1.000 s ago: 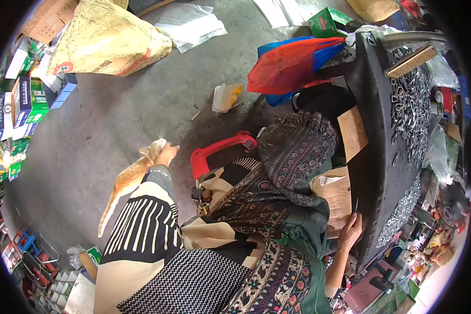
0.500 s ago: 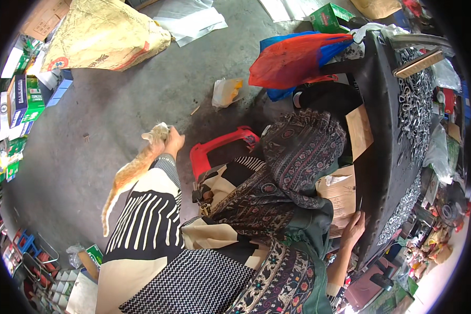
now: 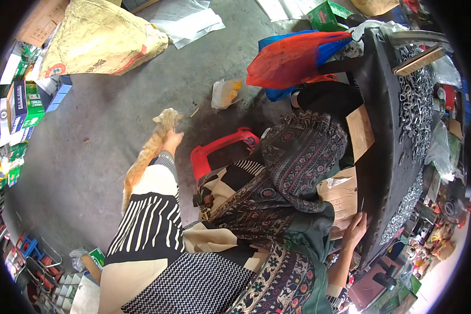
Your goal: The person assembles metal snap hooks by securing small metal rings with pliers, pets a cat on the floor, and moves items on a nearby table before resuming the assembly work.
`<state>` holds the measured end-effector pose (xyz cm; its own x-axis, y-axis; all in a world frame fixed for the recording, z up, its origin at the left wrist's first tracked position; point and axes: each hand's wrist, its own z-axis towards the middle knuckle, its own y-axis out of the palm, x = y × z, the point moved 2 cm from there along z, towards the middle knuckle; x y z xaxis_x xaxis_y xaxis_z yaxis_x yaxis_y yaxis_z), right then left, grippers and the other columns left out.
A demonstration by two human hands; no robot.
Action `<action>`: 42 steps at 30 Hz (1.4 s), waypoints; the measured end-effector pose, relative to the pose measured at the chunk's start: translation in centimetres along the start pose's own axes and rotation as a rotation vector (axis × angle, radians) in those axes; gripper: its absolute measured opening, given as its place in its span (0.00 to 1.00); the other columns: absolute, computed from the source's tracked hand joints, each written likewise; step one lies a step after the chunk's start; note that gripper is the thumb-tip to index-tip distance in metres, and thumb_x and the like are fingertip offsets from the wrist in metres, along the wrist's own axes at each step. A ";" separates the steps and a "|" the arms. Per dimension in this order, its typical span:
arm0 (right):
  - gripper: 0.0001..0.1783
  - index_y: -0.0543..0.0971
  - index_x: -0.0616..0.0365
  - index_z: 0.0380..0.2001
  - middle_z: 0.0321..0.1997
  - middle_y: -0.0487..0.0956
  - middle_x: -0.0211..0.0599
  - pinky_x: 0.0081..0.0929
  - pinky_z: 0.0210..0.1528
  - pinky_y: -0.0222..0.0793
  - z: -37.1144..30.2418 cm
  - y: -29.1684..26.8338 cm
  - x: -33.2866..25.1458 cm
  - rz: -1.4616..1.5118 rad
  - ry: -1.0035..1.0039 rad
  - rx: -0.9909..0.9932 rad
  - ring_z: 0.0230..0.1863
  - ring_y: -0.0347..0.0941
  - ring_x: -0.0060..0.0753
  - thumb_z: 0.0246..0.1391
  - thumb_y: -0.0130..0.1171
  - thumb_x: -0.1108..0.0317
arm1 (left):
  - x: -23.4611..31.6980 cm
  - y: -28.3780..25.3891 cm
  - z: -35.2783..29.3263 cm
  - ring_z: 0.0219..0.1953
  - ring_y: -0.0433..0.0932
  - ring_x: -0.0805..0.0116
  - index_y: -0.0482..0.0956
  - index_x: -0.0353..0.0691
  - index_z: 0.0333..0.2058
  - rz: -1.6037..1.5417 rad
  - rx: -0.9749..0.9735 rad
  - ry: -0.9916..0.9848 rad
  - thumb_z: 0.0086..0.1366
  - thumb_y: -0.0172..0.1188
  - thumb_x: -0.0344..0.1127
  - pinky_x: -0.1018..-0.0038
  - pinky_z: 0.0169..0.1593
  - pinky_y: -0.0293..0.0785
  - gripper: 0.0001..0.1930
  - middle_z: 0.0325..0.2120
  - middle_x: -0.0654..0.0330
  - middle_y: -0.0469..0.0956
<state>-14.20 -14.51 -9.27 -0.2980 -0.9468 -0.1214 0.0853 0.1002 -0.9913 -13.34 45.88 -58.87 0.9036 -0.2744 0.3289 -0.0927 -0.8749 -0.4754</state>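
Note:
My left hand point(image 3: 172, 142) reaches out over the floor and rests on the neck and shoulder of an orange-and-white cat point(image 3: 149, 150). The thumb stands apart; the other fingers are partly hidden against the fur. The cat faces away from me, its hindquarters beside my sleeve. At the black worktable's near edge, my right hand point(image 3: 355, 231) is closed around a thin metal tool point(image 3: 362, 204) with its tip pointing up; its exact kind is too small to tell. A piece of cardboard point(image 3: 338, 201) lies beside that hand, partly under my patterned apron point(image 3: 303, 157).
The black table point(image 3: 384, 172) holds heaps of small metal clips point(image 3: 416, 104) and a wooden-backed brush point(image 3: 418, 60). A red plastic stool point(image 3: 199, 157) stands ahead of my lap. Red and blue bags point(image 3: 293, 60), a yellow sack point(image 3: 104, 39) and boxes point(image 3: 34, 99) surround the grey floor.
The cat has moved forward under my left hand, so the hand now lies behind its head instead of against it. My right hand stays at the table edge with the thin tool.

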 end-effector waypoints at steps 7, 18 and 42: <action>0.22 0.72 0.68 0.35 0.28 0.71 0.61 0.47 0.35 0.64 -0.6 -0.4 -0.1 -0.011 0.050 0.001 0.31 0.66 0.65 0.70 0.42 0.56 | 12.8 -0.8 0.7 0.65 0.66 0.49 0.61 0.38 0.66 0.006 0.058 0.326 0.60 0.65 0.42 0.64 0.66 0.62 0.38 0.62 0.42 0.67; 0.25 0.73 0.71 0.39 0.30 0.74 0.60 0.43 0.37 0.65 0.7 -1.1 0.1 -0.034 0.063 -0.020 0.31 0.67 0.60 0.70 0.42 0.55 | -1.6 -1.7 -0.2 0.58 0.73 0.52 0.72 0.36 0.59 -0.336 0.079 0.185 0.64 0.60 0.39 0.66 0.60 0.67 0.26 0.54 0.44 0.76; 0.33 0.71 0.79 0.55 0.55 0.74 0.71 0.43 0.61 0.64 -1.3 -0.3 0.8 -0.107 0.236 -0.003 0.58 0.70 0.66 0.70 0.40 0.52 | 28.7 -3.9 6.4 0.54 0.77 0.57 0.79 0.36 0.52 -0.094 -0.001 0.452 0.63 0.61 0.44 0.63 0.55 0.72 0.23 0.48 0.49 0.80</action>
<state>-15.66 -14.89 -9.14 -0.5189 -0.8545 -0.0235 0.0387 0.0040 -0.9992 15.66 43.98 -52.77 0.6354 -0.3401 0.6933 -0.0193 -0.9045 -0.4260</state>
